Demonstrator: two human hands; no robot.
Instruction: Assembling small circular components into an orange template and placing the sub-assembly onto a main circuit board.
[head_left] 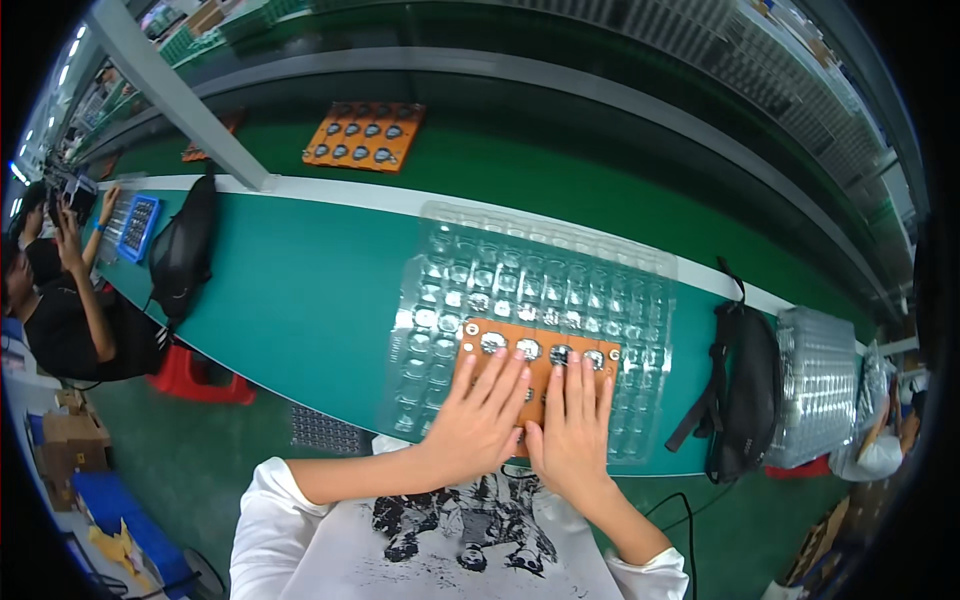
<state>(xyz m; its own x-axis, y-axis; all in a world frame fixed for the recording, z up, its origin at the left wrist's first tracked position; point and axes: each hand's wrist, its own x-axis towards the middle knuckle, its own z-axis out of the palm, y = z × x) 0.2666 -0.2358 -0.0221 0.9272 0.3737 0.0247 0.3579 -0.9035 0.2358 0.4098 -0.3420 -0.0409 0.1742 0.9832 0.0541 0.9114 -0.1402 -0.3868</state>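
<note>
Both my hands lie flat on an orange fixture plate (541,374) with round wells that hold small silver and dark parts. My left hand (482,412) covers its left part, fingers stretched up toward the top row. My right hand (574,428) rests on the right part, with its fingers straight and the thumb close to the left hand. Beneath the plate lies a clear plastic blister tray (545,275) with rows of pockets. My palms hide the plate's lower wells.
Another orange plate (364,137) with round parts lies beyond the white ledge. Black bags (186,245) (745,390) rest to the left and right. More clear trays (815,385) are stacked far right. People (75,310) work at the left beside a blue tray (139,228).
</note>
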